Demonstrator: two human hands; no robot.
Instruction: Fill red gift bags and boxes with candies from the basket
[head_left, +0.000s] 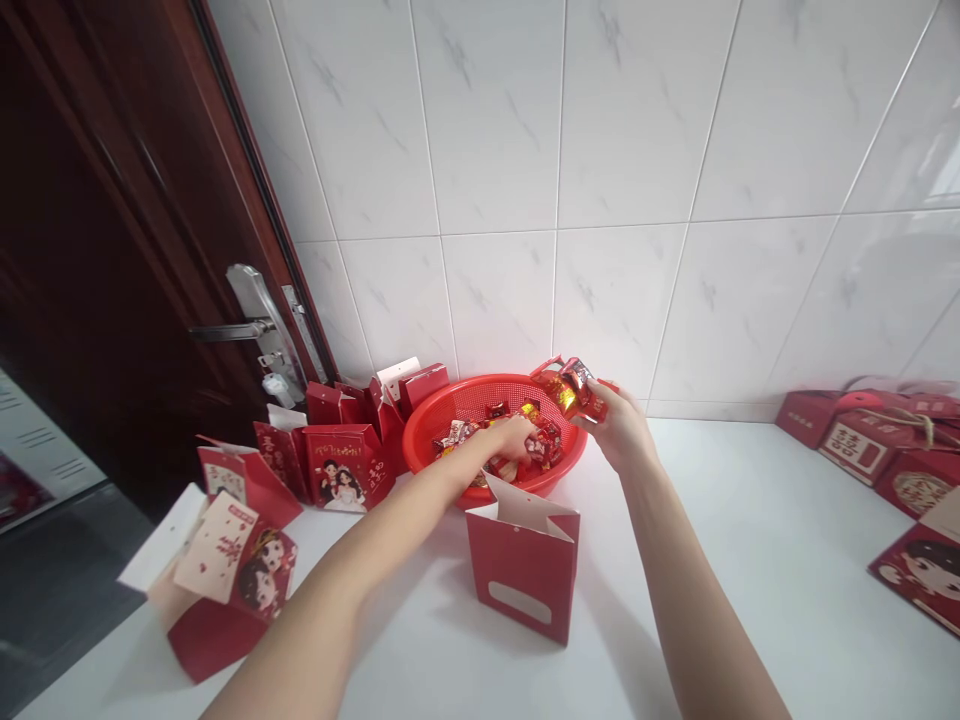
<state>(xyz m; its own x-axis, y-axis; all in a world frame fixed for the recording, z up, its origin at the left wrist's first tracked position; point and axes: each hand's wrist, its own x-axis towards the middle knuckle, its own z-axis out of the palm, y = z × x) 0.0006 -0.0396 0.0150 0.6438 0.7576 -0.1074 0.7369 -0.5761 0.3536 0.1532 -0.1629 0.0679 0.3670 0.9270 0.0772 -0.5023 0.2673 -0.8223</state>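
Note:
My right hand (pixel 621 425) is closed round several wrapped candies (pixel 568 390) in red, gold and silver, above the right rim of a red plastic basket (pixel 429 415). Down inside the basket, my left hand (pixel 514 440) reaches among more wrapped candies (pixel 546 445); its fingers are partly hidden by them, so what it grips cannot be made out. An upright red paper box (pixel 521 570) with its top open stands in front of the basket, between my forearms, touched by neither hand.
Several open red boxes (pixel 345 470) stand left of the basket, with a flapped one (pixel 225 590) nearer the front. Decorated boxes (pixel 862 445) lie at the right. Behind rises a tiled wall (pixel 495 150); a dark door (pixel 135 200) with a handle is at the left.

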